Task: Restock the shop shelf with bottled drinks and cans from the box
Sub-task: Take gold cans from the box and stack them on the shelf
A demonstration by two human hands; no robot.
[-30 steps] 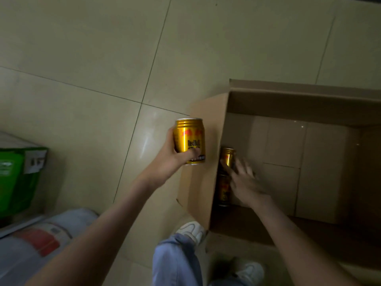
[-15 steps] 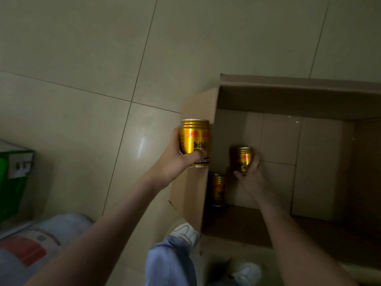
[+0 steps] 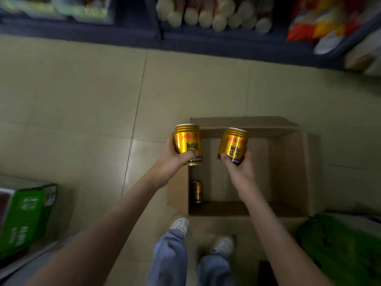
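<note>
Two gold cans are held above the open cardboard box (image 3: 292, 172). The left hand (image 3: 173, 162) wraps fingers and thumb round the lower half of the left can (image 3: 186, 141), upright over the box's left wall. The right hand (image 3: 240, 170) grips the right can (image 3: 233, 143) from below, tilted a little to the left, over the box's inside. A third can (image 3: 196, 191) stands deep in the near left corner of the box. The rest of the box bottom that shows looks bare, so I judge the box nearly emptied and the restocking close to its end. The step in hand is the carry from box to shelf (image 3: 185, 43), whose dark edge runs across the far side of the scene, well apart from the hands. The next move calls for bringing both cans over the floor gap to that shelf, finding a free spot and setting each down upright without knocking its neighbours. Where the cans belong cannot be told, since the shelf is blurred. On it show pale-capped bottles (image 3: 206, 17) and, further right, red and yellow snack packets (image 3: 317, 21). The floor (image 3: 82, 100) is large glossy beige tile in dim light. A green carton (image 3: 22, 215) lies near left and a green pack (image 3: 340, 250) near right. The person's white shoes (image 3: 179, 225) and blue jeans (image 3: 171, 261) are by the box's near flap.
</note>
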